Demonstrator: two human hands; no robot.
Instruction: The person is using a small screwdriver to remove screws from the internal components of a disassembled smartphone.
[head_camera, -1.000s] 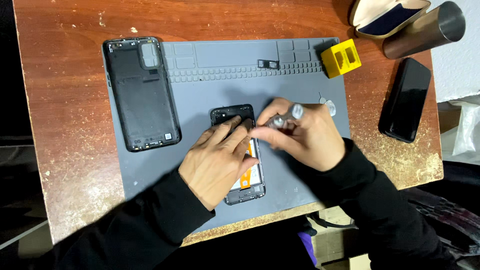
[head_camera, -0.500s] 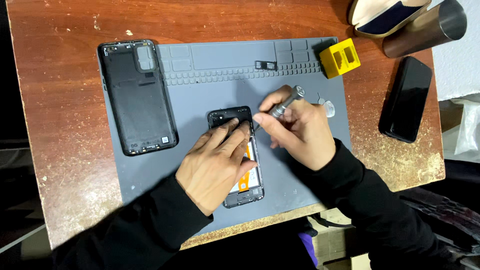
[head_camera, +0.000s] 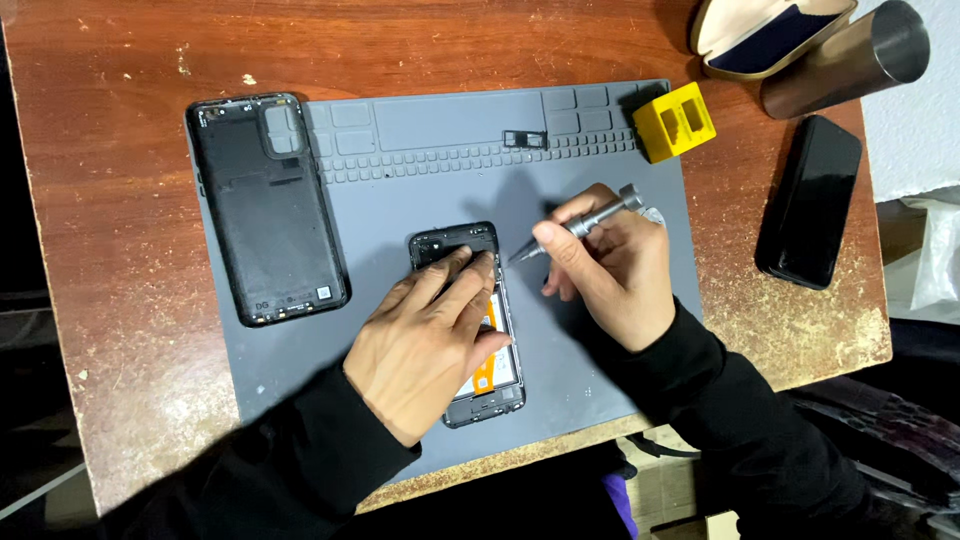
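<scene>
Off to the far left of the left hand, flat black plastic phone back cover (head_camera: 268, 210), inner side up, half on the grey silicone work mat (head_camera: 420, 140), half on the worn reddish wooden table (head_camera: 110, 200). Next, left hand (head_camera: 430, 345) spread flat, fingers pressing down on the opened black smartphone body (head_camera: 470, 330) mid-mat; orange tabs and battery peeking out beside the palm. Not gripping, just pinning. Looks light, stiff, fragile with its insides exposed: best held by the frame edges, clear of the board. Just right of those fingertips, right hand (head_camera: 610, 270) pinched shut on a slim silver metal precision screwdriver (head_camera: 585, 222), tip angled toward the phone's upper right corner, just short of it. Smooth and narrow, so likely slippery; knurled shaft the place to grip. Beyond the right hand, yellow plastic block (head_camera: 680, 122) at the mat's corner, then a glossy black phone (head_camera: 812, 200) face up.
</scene>
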